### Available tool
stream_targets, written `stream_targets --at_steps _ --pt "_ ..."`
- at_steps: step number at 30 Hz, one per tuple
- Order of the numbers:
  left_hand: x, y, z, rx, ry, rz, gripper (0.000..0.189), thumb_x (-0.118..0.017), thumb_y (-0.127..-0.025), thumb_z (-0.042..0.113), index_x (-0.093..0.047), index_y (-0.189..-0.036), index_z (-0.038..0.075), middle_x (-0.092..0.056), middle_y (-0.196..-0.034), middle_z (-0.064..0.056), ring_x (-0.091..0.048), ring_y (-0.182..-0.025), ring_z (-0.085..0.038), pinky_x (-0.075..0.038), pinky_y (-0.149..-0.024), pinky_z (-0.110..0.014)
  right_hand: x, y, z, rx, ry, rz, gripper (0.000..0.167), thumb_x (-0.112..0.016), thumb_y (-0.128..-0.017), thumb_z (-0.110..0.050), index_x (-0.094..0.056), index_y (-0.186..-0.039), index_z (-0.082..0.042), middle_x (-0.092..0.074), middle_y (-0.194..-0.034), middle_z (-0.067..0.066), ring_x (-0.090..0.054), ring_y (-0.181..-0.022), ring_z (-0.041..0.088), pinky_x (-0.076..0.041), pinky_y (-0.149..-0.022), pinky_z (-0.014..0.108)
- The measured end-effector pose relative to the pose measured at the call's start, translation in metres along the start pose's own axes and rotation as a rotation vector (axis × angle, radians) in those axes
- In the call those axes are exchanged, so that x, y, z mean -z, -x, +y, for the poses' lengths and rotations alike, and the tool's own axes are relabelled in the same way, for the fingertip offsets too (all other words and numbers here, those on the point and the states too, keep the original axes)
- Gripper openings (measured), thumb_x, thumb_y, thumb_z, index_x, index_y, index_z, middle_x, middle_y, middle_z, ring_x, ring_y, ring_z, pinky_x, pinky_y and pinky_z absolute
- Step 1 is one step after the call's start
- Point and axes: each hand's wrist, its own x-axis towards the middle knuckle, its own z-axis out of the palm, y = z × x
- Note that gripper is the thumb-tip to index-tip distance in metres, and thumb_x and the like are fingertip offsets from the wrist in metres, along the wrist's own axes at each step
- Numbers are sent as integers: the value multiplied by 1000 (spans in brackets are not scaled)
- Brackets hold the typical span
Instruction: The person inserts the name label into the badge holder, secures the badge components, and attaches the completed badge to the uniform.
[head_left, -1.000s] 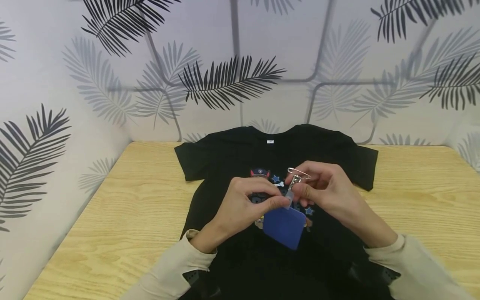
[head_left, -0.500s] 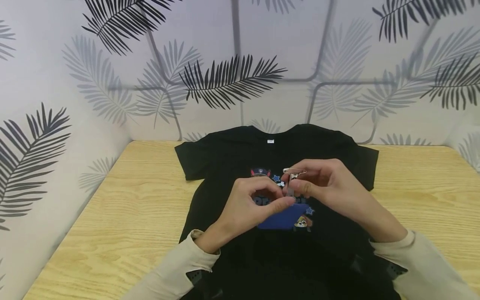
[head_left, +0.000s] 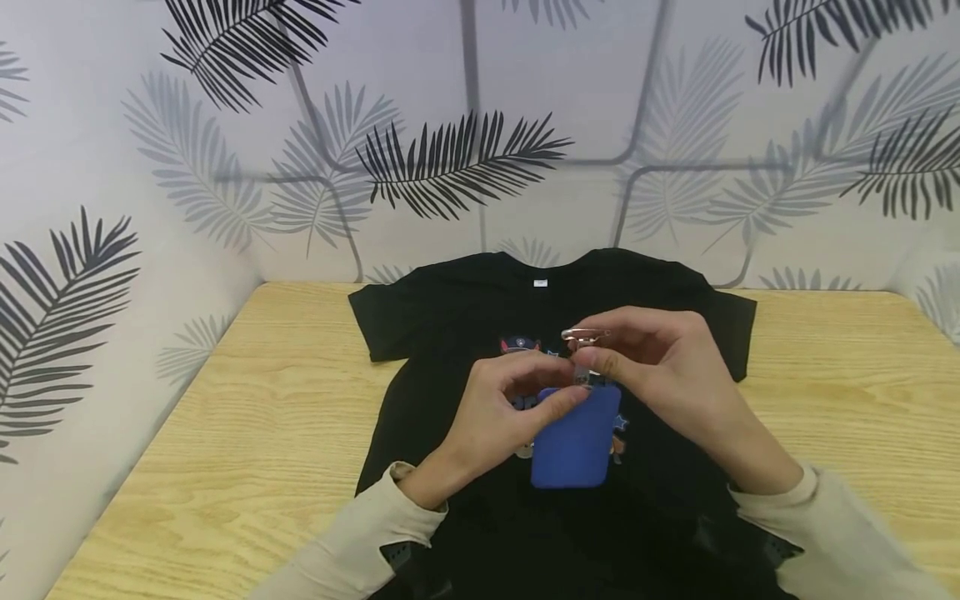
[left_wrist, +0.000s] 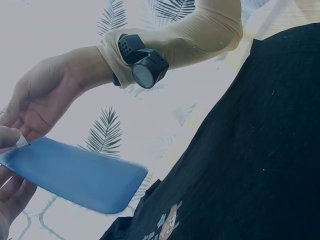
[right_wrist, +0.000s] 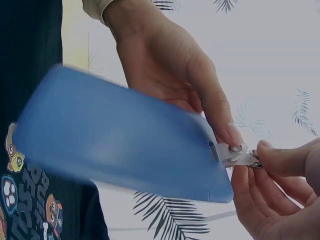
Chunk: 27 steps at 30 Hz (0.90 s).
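Note:
A blue badge holder hangs between my hands in the head view, above a black T-shirt spread on the table. Through the slot at its top edge runs a clear strap with a metal snap, plain in the right wrist view. My left hand pinches this strap, thumb tip at the snap. On the strap's other end, my right hand pinches a metal clip, its safety pin standing out above the fingers. The clip itself is mostly hidden by the right thumb and fingers.
The light wooden table shows on both sides of the T-shirt. A cartoon print on the shirt's chest is partly covered by the hands and holder. Leaf-patterned cloth closes off the back and left. A black camera is strapped on a wrist.
The badge holder has swung about, tilting up flatter at half a second ago, and now hangs nearly straight down. The safety pin has turned and shifted slightly left. Both hands keep their pinch.

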Motion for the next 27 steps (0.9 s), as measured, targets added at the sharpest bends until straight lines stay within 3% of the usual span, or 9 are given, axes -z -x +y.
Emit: stream_targets --at_steps 12,22,27 --pt "-7 -1 -1 -35 12 56 14 -63 -89 -1 -68 -102 -5 -69 -96 -16 -65 -85 -11 -58 -75 -33 -4 1 -5 -47 2 178 20 -74 -80 6 -72 -100 3 -74 -94 5 -71 -85 18 -57 -75 28" --pt "-13 0 1 -47 -31 93 12 -68 -87 3 -70 -98 -3 -70 -93 -13 -60 -76 -5 -54 -59 -24 -2 3 -4 -93 -31 190 16 -74 -81 4 -72 -97 5 -74 -93 4 -71 -84 19 -57 -74 28" --pt "-14 1 0 -61 -44 84 11 -70 -86 3 -71 -96 -1 -71 -90 -11 -59 -74 -5 -52 -57 -22 -1 4 -2 -106 -53 184 17 -75 -81 3 -72 -97 6 -74 -92 5 -71 -83 20 -58 -73 29"
